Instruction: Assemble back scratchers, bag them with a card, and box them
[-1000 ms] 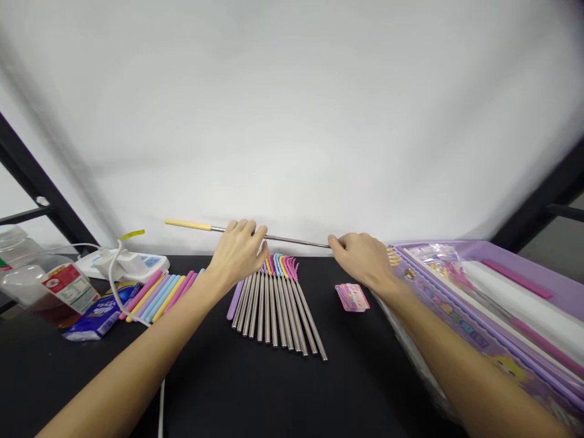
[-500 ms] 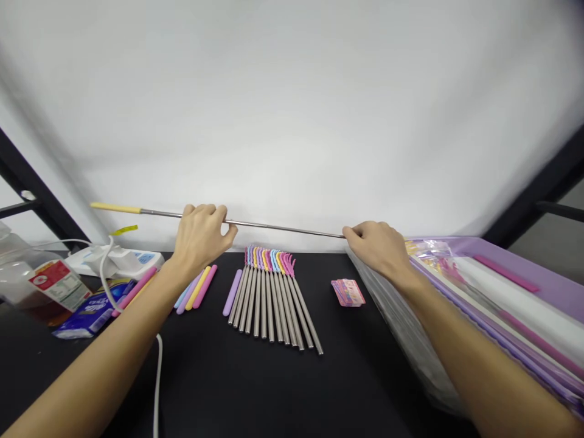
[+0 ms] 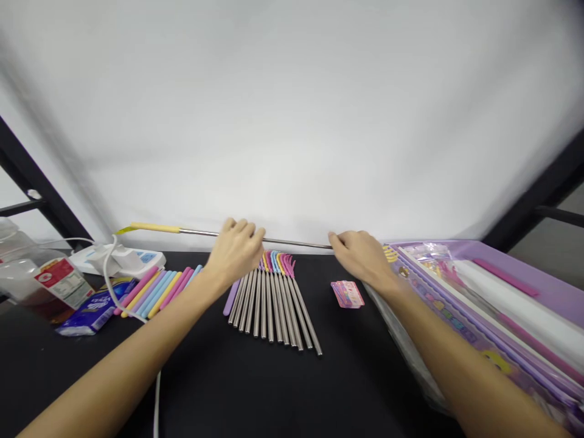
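Note:
A long steel rod (image 3: 214,233) with a yellow sleeve (image 3: 155,228) on its left end lies level across the far table edge. My left hand (image 3: 235,252) is shut around its middle, and my right hand (image 3: 360,258) grips it further right, where its right end disappears into my fingers. Below my left hand is a fanned row of several steel straws (image 3: 271,310) with coloured tips, partly hidden by that hand. A pink card pack (image 3: 347,294) lies just below my right hand.
Several coloured silicone sleeves (image 3: 157,292) lie left of the straws, near a power strip (image 3: 116,258), a white cable, a tissue pack (image 3: 93,310) and a plastic jar (image 3: 31,280). A purple tray (image 3: 493,304) fills the right side, beside a white backdrop.
My left hand moved left, then came back right. The rod's yellow end now sits left of its place a second ago, but right of its place half a second ago.

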`<state>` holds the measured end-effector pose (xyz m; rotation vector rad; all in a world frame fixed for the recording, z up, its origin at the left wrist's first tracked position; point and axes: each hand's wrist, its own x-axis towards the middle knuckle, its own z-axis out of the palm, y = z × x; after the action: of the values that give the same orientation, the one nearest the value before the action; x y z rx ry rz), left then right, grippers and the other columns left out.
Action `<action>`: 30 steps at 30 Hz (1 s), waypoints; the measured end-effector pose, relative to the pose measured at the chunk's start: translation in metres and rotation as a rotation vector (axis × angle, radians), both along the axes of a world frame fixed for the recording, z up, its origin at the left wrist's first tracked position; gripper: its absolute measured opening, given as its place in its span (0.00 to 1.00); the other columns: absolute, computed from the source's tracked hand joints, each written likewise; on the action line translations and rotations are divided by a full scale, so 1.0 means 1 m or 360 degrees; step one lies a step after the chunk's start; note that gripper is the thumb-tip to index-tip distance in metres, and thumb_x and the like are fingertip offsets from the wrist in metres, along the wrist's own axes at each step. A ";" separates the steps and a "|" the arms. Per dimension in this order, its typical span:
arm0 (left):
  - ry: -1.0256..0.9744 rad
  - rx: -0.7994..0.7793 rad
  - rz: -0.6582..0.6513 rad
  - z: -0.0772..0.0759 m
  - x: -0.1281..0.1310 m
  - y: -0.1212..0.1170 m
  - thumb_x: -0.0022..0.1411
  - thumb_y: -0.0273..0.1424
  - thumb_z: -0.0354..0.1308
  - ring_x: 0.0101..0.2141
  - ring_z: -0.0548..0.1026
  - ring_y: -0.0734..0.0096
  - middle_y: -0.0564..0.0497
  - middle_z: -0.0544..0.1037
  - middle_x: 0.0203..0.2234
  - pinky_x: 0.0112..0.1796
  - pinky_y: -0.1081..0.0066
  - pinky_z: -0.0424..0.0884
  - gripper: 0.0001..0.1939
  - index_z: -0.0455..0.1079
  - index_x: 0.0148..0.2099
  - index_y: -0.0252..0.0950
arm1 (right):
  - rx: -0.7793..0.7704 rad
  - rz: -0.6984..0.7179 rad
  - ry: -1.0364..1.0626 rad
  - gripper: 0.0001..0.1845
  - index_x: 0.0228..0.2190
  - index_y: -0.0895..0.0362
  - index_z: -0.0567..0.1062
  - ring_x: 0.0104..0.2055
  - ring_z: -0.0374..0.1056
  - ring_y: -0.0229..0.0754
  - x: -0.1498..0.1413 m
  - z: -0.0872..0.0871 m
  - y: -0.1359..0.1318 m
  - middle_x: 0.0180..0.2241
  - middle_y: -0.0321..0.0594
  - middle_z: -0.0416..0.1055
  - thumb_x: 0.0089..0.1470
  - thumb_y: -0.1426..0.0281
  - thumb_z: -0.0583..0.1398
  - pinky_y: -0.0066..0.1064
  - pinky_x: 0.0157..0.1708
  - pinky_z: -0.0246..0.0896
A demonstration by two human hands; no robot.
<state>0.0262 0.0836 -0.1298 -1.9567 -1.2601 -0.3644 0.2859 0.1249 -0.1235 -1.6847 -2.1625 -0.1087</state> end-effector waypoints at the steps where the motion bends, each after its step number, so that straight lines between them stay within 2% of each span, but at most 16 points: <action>1: -0.0031 0.0020 0.0080 0.001 -0.007 0.002 0.62 0.25 0.51 0.33 0.72 0.58 0.45 0.73 0.27 0.36 0.61 0.61 0.07 0.69 0.34 0.33 | 0.0008 -0.0071 -0.0048 0.30 0.22 0.58 0.77 0.29 0.69 0.46 0.004 0.002 0.002 0.25 0.50 0.76 0.62 0.59 0.44 0.33 0.27 0.44; 4: -0.0140 -0.0002 0.0175 -0.003 -0.005 0.001 0.61 0.26 0.51 0.27 0.72 0.62 0.48 0.72 0.24 0.32 0.63 0.61 0.06 0.69 0.33 0.34 | 0.0006 -0.0188 -0.0138 0.30 0.24 0.58 0.79 0.30 0.71 0.48 -0.001 0.006 -0.001 0.27 0.51 0.77 0.62 0.59 0.45 0.33 0.27 0.45; 7: -0.0156 -0.0109 -0.0029 -0.013 0.021 -0.006 0.63 0.27 0.51 0.26 0.71 0.65 0.49 0.72 0.24 0.26 0.66 0.58 0.07 0.69 0.34 0.35 | 0.0015 -0.0095 -0.0183 0.30 0.27 0.59 0.81 0.31 0.72 0.47 -0.023 0.005 -0.013 0.29 0.51 0.78 0.63 0.60 0.44 0.33 0.28 0.49; 9: -0.0117 -0.0145 -0.0224 -0.017 0.034 -0.008 0.65 0.26 0.49 0.29 0.73 0.66 0.49 0.72 0.27 0.28 0.67 0.60 0.08 0.68 0.35 0.35 | 0.0015 -0.0011 -0.0203 0.30 0.29 0.60 0.82 0.31 0.73 0.46 -0.034 0.004 -0.019 0.29 0.52 0.78 0.63 0.61 0.44 0.32 0.29 0.51; 10: -0.0097 -0.0139 -0.0257 -0.016 0.034 -0.008 0.65 0.25 0.49 0.29 0.73 0.66 0.49 0.72 0.28 0.29 0.67 0.61 0.08 0.68 0.35 0.35 | 0.0012 0.0011 -0.0210 0.30 0.30 0.60 0.82 0.32 0.73 0.46 -0.035 0.003 -0.019 0.30 0.52 0.78 0.63 0.61 0.44 0.32 0.30 0.52; 12: -0.0048 -0.0085 -0.0186 -0.010 0.024 -0.006 0.64 0.24 0.49 0.31 0.73 0.64 0.47 0.73 0.28 0.33 0.65 0.63 0.09 0.69 0.34 0.34 | -0.0002 -0.0018 -0.0209 0.30 0.30 0.60 0.82 0.32 0.73 0.48 -0.028 0.004 -0.015 0.30 0.53 0.78 0.63 0.62 0.44 0.33 0.29 0.52; 14: -0.0063 -0.0029 -0.0003 -0.002 0.008 -0.003 0.63 0.25 0.49 0.31 0.74 0.60 0.45 0.74 0.27 0.35 0.62 0.63 0.09 0.69 0.33 0.33 | -0.0016 -0.0115 -0.0200 0.29 0.29 0.59 0.82 0.33 0.73 0.50 -0.016 0.006 -0.009 0.30 0.53 0.78 0.63 0.62 0.44 0.33 0.29 0.52; 17: -0.0158 -0.0051 0.0203 0.001 -0.002 -0.002 0.62 0.25 0.49 0.28 0.75 0.59 0.45 0.74 0.25 0.30 0.63 0.60 0.09 0.69 0.33 0.34 | -0.0018 -0.0202 -0.0189 0.28 0.29 0.60 0.82 0.33 0.73 0.50 -0.011 0.006 -0.006 0.30 0.53 0.78 0.62 0.63 0.45 0.33 0.29 0.52; 20: -0.0134 -0.0224 0.0156 -0.007 0.016 -0.003 0.61 0.24 0.48 0.26 0.75 0.61 0.46 0.75 0.24 0.25 0.67 0.56 0.09 0.69 0.34 0.34 | 0.0028 -0.0074 -0.0195 0.29 0.29 0.59 0.82 0.32 0.73 0.49 -0.029 0.003 -0.015 0.30 0.53 0.78 0.63 0.63 0.45 0.33 0.29 0.52; 22: -0.0112 -0.0329 0.0100 -0.014 0.028 -0.004 0.61 0.22 0.47 0.26 0.76 0.61 0.47 0.75 0.23 0.23 0.69 0.55 0.09 0.69 0.34 0.34 | 0.0031 0.0090 -0.0179 0.30 0.29 0.59 0.81 0.31 0.73 0.47 -0.043 0.002 -0.023 0.30 0.52 0.78 0.64 0.62 0.44 0.33 0.29 0.52; 24: -0.0119 -0.0395 0.0131 -0.018 0.030 -0.004 0.60 0.20 0.46 0.25 0.76 0.61 0.46 0.75 0.23 0.23 0.69 0.56 0.10 0.68 0.35 0.34 | 0.0024 0.0234 -0.0194 0.30 0.29 0.58 0.80 0.30 0.72 0.45 -0.046 0.006 -0.027 0.30 0.50 0.78 0.65 0.63 0.43 0.33 0.31 0.52; 26: -0.0145 -0.0416 0.0204 -0.018 0.022 -0.002 0.59 0.18 0.46 0.26 0.76 0.59 0.45 0.75 0.24 0.23 0.69 0.57 0.11 0.68 0.36 0.33 | 0.0089 0.0232 -0.0321 0.29 0.28 0.59 0.80 0.32 0.72 0.46 -0.039 0.012 -0.025 0.30 0.50 0.78 0.65 0.63 0.44 0.34 0.35 0.53; 28: -0.0168 -0.0417 0.0253 -0.016 0.011 0.000 0.58 0.17 0.45 0.26 0.76 0.58 0.45 0.75 0.25 0.23 0.68 0.58 0.12 0.68 0.36 0.33 | 0.0152 0.0113 -0.0445 0.31 0.27 0.61 0.79 0.34 0.72 0.48 -0.026 0.018 -0.020 0.29 0.52 0.77 0.66 0.61 0.44 0.36 0.38 0.54; 30: -0.0167 -0.0435 0.0257 -0.014 0.005 0.000 0.58 0.16 0.45 0.26 0.76 0.57 0.44 0.75 0.25 0.23 0.68 0.58 0.13 0.68 0.37 0.33 | 0.0067 0.0073 -0.0425 0.34 0.26 0.60 0.79 0.33 0.72 0.49 -0.017 0.019 -0.016 0.28 0.51 0.77 0.66 0.57 0.42 0.36 0.35 0.54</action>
<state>0.0316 0.0839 -0.1437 -2.0639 -1.5948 -0.2247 0.2690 0.1090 -0.1047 -1.6770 -2.3697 -0.3836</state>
